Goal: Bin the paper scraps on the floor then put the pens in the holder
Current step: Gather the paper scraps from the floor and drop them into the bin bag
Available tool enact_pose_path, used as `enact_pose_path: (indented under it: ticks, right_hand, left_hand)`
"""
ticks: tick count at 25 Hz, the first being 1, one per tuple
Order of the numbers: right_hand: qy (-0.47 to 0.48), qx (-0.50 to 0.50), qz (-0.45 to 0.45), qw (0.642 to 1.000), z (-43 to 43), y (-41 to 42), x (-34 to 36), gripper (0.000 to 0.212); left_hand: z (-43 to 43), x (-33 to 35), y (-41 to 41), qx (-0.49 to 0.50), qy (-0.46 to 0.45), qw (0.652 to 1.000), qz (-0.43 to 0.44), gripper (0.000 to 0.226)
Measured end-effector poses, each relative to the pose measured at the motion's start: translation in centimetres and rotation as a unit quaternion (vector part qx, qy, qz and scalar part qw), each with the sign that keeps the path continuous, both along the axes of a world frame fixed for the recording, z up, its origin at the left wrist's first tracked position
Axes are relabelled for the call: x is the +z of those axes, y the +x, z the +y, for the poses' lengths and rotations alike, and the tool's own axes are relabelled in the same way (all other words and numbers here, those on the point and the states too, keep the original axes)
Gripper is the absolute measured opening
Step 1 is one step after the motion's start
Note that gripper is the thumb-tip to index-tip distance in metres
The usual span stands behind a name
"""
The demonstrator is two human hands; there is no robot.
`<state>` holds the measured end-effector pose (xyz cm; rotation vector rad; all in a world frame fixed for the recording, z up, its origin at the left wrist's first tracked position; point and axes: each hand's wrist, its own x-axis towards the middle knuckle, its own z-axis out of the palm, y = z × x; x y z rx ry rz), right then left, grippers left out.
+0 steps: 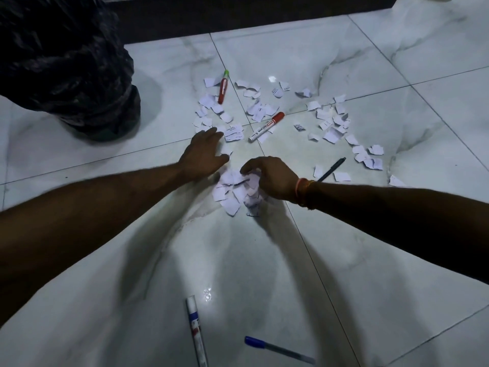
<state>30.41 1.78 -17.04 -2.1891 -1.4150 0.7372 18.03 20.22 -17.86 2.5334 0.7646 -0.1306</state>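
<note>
A glossy marble-tiled floor (344,260) fills the frame. At upper left stands a bin lined with a black bag (66,62). Left of centre, the left hand (203,154) lies flat, fingers spread, holding nothing, touching scattered paper scraps (330,120). At centre, the right hand (270,178) curls over a gathered heap of scraps (232,192). Pens lie about: a red marker (267,127) above, a blue pen (277,350) at the bottom.

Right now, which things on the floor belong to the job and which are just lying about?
Job:
- white torn paper scraps, pile under right hand
- black bag-lined bin
- red markers, black pen, blue-capped pen, white marker
- left hand

Lying about:
- nothing; no holder visible
</note>
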Motion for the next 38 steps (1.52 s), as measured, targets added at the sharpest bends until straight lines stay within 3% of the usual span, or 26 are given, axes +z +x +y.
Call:
enact_pose_path:
  ticks: [5, 9, 11, 16, 18, 20, 23, 26, 28, 30, 31, 33, 35, 38]
  right_hand:
    - [0.042, -0.116, -0.065, 0.99, 2.3, 3.2, 0.4, 0.043]
    - [-0.012, -0.072, -0.103, 0.992, 4.4, 5.1, 0.8, 0.056]
    - [-0.041, -0.033, -0.147, 0.988, 5.1, 5.2, 0.4, 0.057]
    - [-0.011, 0.049, -0.271, 0.961, 5.0, 5.3, 0.0, 0.013]
    - [0.029, 0.068, -0.288, 0.955, 4.6, 5.7, 0.2, 0.009]
    - [0.067, 0.034, -0.25, 0.965, 4.3, 5.7, 0.6, 0.01]
    - [0.126, -0.074, -0.117, 0.982, 3.6, 5.6, 1.9, 0.018]
    - [0.181, -0.19, 0.052, 0.964, 3.1, 5.4, 3.6, 0.016]
    - [0.193, -0.215, 0.152, 0.945, 2.4, 5.3, 4.1, 0.017]
    - [0.188, -0.212, 0.183, 0.941, 1.2, 5.5, 4.3, 0.017]
    - [0.171, -0.194, 0.141, 0.956, 0.3, 6.1, 4.3, 0.016]
    - [0.064, -0.107, -0.037, 0.991, -2.1, 7.9, 3.8, 0.018]
    - [-0.092, -0.003, -0.174, 0.98, -4.8, 9.5, 3.1, 0.025]
    - [-0.169, 0.099, -0.222, 0.955, -7.8, 10.3, 2.1, 0.021]
  left_hand:
    - [-1.4, 0.3, 1.1, -0.097, 0.005, 0.995, 0.038, 0.084]
    - [-2.7, -0.7, 0.1, -0.099, -0.022, 0.992, -0.072, 0.045]
    - [-2.7, -0.9, -0.3, -0.062, -0.016, 0.991, -0.122, 0.041]
    - [-1.5, -0.7, 0.0, 0.029, -0.017, 0.985, -0.17, 0.032]
    - [-1.7, -0.5, 0.4, 0.061, -0.04, 0.981, -0.179, 0.03]
    - [-2.6, 0.1, 1.1, 0.082, -0.089, 0.973, -0.195, 0.027]
    - [-4.4, 0.8, 2.3, 0.09, -0.161, 0.964, -0.194, 0.037]
    - [-6.3, 1.3, 3.6, 0.104, -0.226, 0.951, -0.184, 0.045]
    - [-7.5, 1.8, 4.4, 0.123, -0.251, 0.941, -0.192, 0.035]
    - [-7.8, 1.9, 5.0, 0.152, -0.262, 0.934, -0.19, 0.024]
    - [-7.9, 1.9, 5.1, 0.169, -0.277, 0.927, -0.188, 0.023]
    - [-7.6, 1.9, 5.2, 0.206, -0.312, 0.909, -0.182, 0.022]
    - [-7.5, 2.2, 4.8, 0.226, -0.323, 0.901, -0.182, 0.018]
    - [-7.5, 3.0, 3.9, 0.238, -0.334, 0.894, -0.178, 0.022]
